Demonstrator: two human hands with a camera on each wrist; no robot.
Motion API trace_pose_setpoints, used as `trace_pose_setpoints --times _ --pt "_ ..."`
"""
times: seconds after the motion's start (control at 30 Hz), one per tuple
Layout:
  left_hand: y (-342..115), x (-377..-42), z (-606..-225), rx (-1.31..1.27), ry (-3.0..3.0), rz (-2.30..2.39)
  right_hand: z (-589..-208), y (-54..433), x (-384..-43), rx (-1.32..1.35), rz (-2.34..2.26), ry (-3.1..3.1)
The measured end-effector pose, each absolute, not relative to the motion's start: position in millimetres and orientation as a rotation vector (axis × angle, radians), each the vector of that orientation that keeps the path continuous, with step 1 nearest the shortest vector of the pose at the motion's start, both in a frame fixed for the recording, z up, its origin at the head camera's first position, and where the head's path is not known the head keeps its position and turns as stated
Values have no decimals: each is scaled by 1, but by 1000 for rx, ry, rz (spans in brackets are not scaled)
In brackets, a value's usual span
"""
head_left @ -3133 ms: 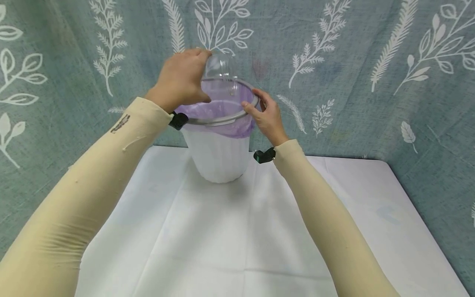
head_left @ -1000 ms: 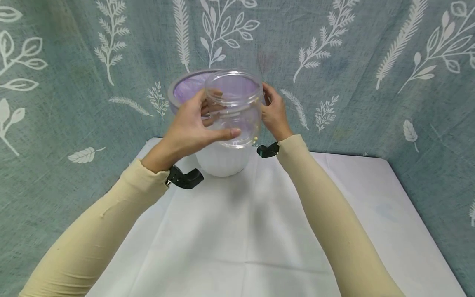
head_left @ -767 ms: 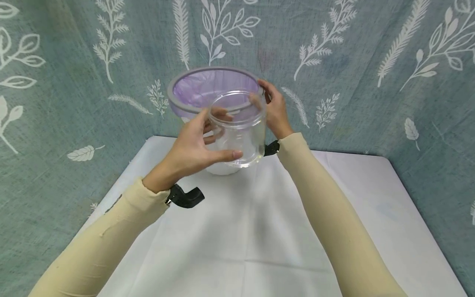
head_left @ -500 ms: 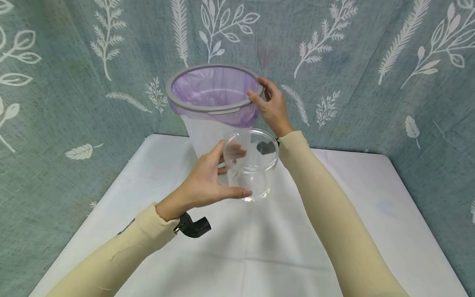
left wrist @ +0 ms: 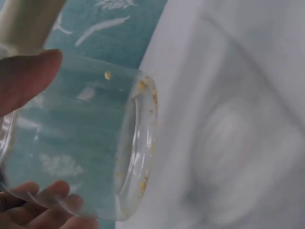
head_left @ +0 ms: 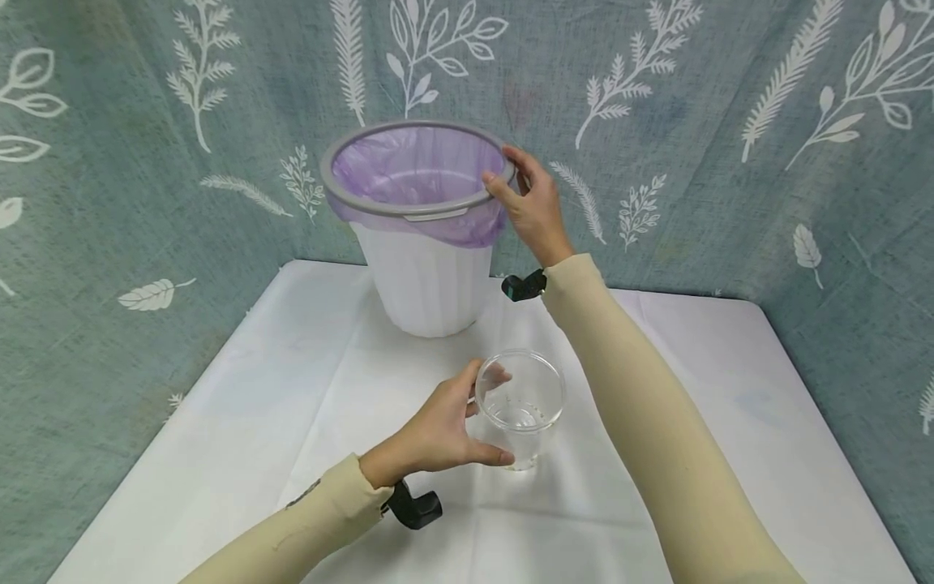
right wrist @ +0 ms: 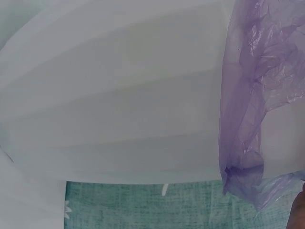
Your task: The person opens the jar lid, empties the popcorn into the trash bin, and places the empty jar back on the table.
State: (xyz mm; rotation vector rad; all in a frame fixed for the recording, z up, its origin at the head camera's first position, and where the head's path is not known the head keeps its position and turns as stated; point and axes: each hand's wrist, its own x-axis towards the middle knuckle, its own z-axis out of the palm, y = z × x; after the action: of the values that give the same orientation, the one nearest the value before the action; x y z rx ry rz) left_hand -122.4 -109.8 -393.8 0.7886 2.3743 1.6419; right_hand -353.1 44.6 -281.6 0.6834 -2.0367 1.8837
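Note:
In the head view my left hand grips a clear plastic jar by its side, thumb on the near side and fingers behind. The jar has no lid, and the left wrist view shows small yellow crumbs stuck around its bottom edge, which is off the tabletop. My right hand pinches the grey rim of a white trash can at its right side. A purple trash bag lines the can and folds over under the rim; its folds fill the right side of the right wrist view.
A table with a white cloth lies under everything, the can standing near its back edge. Behind and at both sides hangs a green curtain printed with white leaves.
My left hand has brought the jar from over the trash can down and toward me, turning it upright above the table. The right hand has stayed at the can's rim.

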Motion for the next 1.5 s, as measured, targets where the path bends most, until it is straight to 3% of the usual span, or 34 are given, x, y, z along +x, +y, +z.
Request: trace_pose_setpoints --times 0.53,1.5 --pt "-96 -116 -437 749 2370 1508 -281 44 -354 691 1885 -2034" --pt "-96 -117 -445 750 2385 1421 -285 42 -357 685 1867 -2000"
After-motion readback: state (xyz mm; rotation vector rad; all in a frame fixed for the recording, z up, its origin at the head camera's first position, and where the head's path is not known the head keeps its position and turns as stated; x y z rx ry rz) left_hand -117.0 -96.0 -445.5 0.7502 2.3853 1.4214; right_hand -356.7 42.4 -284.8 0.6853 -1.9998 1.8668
